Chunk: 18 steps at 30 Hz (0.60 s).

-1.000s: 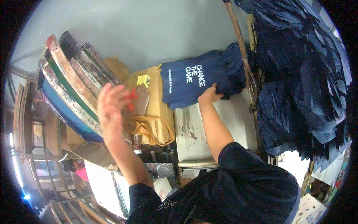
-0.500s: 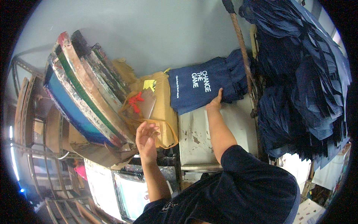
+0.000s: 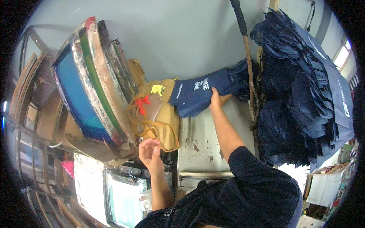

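Observation:
A stack of navy fabric bags [image 3: 195, 93] with white print lies on the worn off-white metal surface [image 3: 197, 148] and reaches over a yellow-brown paper parcel [image 3: 167, 125]. My right hand [image 3: 217, 102] grips the near edge of the stack, its thumb on top; the fingers underneath are partly hidden. Lower left, my left hand [image 3: 151, 151] is raised in front of the parcel's orange strap [image 3: 173, 133]. Its fingers curl loosely with the thumb apart, and nothing shows in it.
Several paint-stained framed screens [image 3: 89, 79] lean at the left. A rusty upright rod [image 3: 249, 64] stands right of the stack. Beyond it hang thick bunches of navy bags [image 3: 292, 83]. Red string [image 3: 142, 103] lies on the parcel; shelving [image 3: 28, 125] stands far left.
My right hand has moved slightly up and left along the stack, its thumb now over the print. The bags look tilted, with several edges fanned. The view has shifted a little.

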Tool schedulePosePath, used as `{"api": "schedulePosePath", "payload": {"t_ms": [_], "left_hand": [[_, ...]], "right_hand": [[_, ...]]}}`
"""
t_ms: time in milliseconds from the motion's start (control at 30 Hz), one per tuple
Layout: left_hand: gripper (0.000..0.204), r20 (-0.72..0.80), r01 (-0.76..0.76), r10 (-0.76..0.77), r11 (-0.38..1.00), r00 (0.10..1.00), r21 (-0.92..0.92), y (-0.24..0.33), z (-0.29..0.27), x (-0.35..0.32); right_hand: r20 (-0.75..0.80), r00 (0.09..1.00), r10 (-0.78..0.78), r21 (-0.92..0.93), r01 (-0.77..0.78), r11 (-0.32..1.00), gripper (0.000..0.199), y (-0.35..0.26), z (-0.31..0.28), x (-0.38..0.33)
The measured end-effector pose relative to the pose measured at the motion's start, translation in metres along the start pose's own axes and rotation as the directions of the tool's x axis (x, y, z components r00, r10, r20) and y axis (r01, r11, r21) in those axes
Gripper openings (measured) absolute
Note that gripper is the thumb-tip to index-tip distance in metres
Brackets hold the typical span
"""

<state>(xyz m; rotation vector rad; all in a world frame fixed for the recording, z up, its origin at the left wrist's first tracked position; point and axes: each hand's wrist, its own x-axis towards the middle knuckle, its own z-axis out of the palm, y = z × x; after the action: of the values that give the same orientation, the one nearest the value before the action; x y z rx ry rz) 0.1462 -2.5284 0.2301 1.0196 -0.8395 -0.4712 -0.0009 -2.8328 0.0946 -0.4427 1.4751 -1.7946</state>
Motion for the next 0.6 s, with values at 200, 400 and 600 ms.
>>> {"api": "schedulePosePath", "payload": {"t_ms": [200,400,600], "left_hand": [[0.033,-0.043,-0.190,0.192,0.981,0.980,0.039,0.035,0.010,-0.011],[0.067,0.160,0.206,-0.201,0.978,0.966,-0.014,0.013,0.001,0.044],[0.098,0.612,0.869,-0.617,0.352,0.494,-0.346,-0.056,-0.015,0.028]], "right_hand": [[0.355,0.924,-0.143,-0.339,0.269,0.902,0.103,-0.140,0.013,-0.049],[0.757,0.653,-0.003,-0.154,0.184,0.971,0.096,-0.267,-0.041,-0.066],[0.901,0.373,0.219,-0.251,0.040,0.967,0.060,-0.373,-0.137,-0.128]]}}
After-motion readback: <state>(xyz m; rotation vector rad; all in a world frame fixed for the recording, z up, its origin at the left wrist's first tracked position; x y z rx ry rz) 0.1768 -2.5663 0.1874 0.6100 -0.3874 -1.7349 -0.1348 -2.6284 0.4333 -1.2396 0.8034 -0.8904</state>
